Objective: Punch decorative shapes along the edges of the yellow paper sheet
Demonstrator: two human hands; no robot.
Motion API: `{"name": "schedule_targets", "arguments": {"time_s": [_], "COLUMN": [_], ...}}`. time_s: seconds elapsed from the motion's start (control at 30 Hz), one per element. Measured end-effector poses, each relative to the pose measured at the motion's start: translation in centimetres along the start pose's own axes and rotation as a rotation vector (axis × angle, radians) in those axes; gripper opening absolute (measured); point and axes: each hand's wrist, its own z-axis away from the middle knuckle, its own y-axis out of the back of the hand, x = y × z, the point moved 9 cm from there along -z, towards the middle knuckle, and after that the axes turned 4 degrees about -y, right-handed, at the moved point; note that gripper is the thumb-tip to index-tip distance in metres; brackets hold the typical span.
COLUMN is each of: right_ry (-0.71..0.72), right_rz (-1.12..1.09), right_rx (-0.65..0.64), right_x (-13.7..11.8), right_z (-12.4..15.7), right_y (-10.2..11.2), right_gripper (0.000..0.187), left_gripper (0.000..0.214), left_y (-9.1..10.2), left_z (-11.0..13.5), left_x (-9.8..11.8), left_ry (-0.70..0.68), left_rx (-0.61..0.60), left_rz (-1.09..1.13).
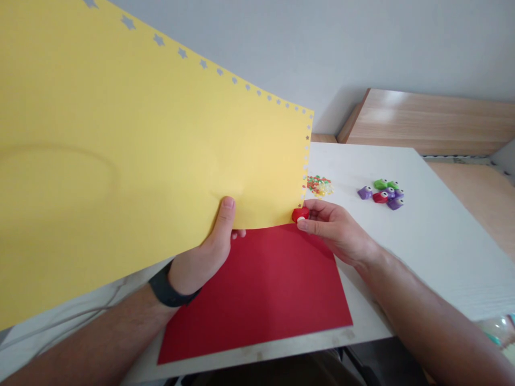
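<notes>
Yellow sheet (120, 161) of card fills most of my view from the head camera, lifted off the tabletop (422, 241) and tilted up towards me. I have the left hand (205, 252) pinched on its lower edge: the thumb lies flat on the near face and the fingers are curled behind, with only their tips showing below the card. A dark wristband (167, 289) sits on that wrist.

My right hand (338, 228) is closed around a small red punch (300, 215), gripped between the thumb and the fingertips. The punch sits right at the lower right corner of the yellow sheet and touches its edge. A row of star-shaped holes (257, 92) runs along the sheet's top edge and down its right edge to just above the punch.

Under both hands a red sheet (261, 289) lies flat on the white tabletop, its near corner close to the front edge. Beyond the right hand, a little heap of punched scraps (319, 185) in red, yellow and green lies near the yellow sheet's right edge. Further right, well apart from the hands, a cluster of small punches (384, 194) in purple, green and red lies bunched together. A wooden surface (434, 120) stands behind the tabletop against the pale wall.
</notes>
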Motion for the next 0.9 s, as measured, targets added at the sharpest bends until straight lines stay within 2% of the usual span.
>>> {"name": "schedule_targets", "arguments": {"time_s": [0.9], "right_ry": [0.053], "right_rz": [0.055], "right_rx": [-0.021], "right_x": [-0.6], "right_z": [0.28], "right_y": [-0.28], "right_gripper": [0.026], "left_gripper": [0.051], "left_y": [-0.06], "left_z": [0.02], "left_x": [-0.06], "left_ry": [-0.012], "left_rx": [-0.015], "left_rz": [-0.031]}}
